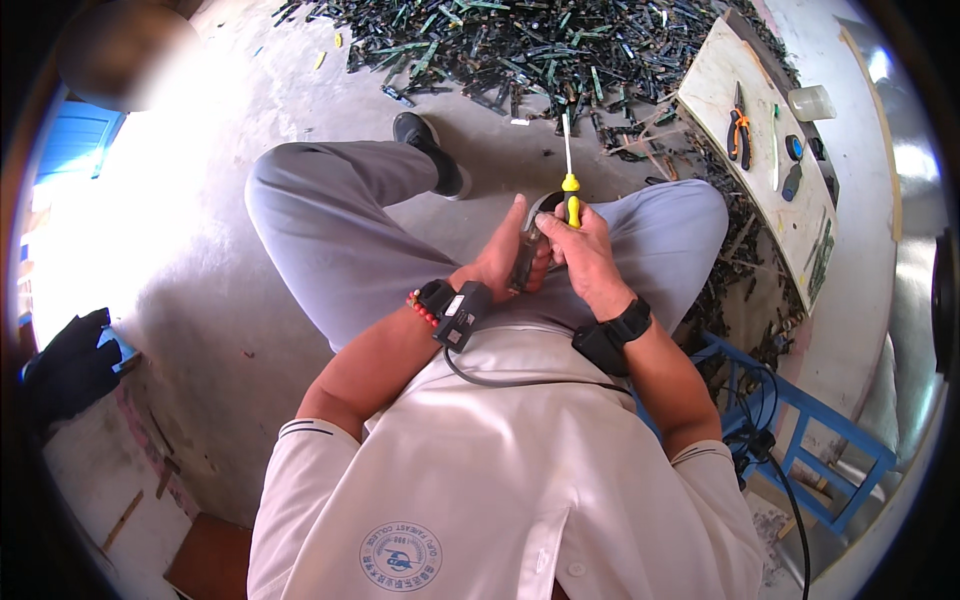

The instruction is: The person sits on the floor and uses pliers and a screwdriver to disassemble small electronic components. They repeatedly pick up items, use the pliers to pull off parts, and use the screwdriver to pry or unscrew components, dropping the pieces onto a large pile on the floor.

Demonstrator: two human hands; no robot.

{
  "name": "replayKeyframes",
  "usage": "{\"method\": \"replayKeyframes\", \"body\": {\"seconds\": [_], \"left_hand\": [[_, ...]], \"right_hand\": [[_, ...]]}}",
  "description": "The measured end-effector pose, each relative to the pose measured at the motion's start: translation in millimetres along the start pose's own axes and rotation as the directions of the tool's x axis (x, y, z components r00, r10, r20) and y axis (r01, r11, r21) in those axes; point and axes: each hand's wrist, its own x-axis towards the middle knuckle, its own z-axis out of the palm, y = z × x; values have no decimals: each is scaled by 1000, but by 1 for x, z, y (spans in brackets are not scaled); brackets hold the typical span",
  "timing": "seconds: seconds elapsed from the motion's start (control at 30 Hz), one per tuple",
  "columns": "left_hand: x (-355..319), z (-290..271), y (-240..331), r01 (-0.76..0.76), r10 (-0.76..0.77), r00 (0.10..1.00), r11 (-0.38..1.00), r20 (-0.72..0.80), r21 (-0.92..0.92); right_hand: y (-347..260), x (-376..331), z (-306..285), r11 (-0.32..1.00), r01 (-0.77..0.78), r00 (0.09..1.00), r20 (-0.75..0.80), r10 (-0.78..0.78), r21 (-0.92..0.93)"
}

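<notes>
In front of my lap my left hand [497,253] is wrapped round a dark, curved plastic part [525,250] with a shiny face. Its exact kind is hard to make out. My right hand [590,262] grips a screwdriver [571,190] by its yellow and black handle. The pale shaft points away from me, toward the far heap. My right thumb rests against the upper end of the dark part, so both hands are close together. The fingers of both hands partly hide the part and the lower handle.
A heap of dark and green narrow pieces [540,50] covers the far floor. On a low board [740,60] at right lie orange-handled pliers [739,130], a green thin tool [776,150] and a blue round item [794,147]. A blue frame [845,430] with cables stands at lower right.
</notes>
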Motion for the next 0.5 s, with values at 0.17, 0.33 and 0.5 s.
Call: {"method": "replayKeyframes", "body": {"seconds": [0.17,0.33,0.5], "left_hand": [[-5,2,0,-14,9,996,998,84,53],[-10,2,0,-15,6,989,998,149,61],[-10,3,1,-47,35,979,997,199,57]], "right_hand": [[1,2,-1,995,56,994,-95,-48,86],[1,4,2,975,119,985,-143,-93,190],[7,8,-1,963,120,985,-149,-86,241]]}}
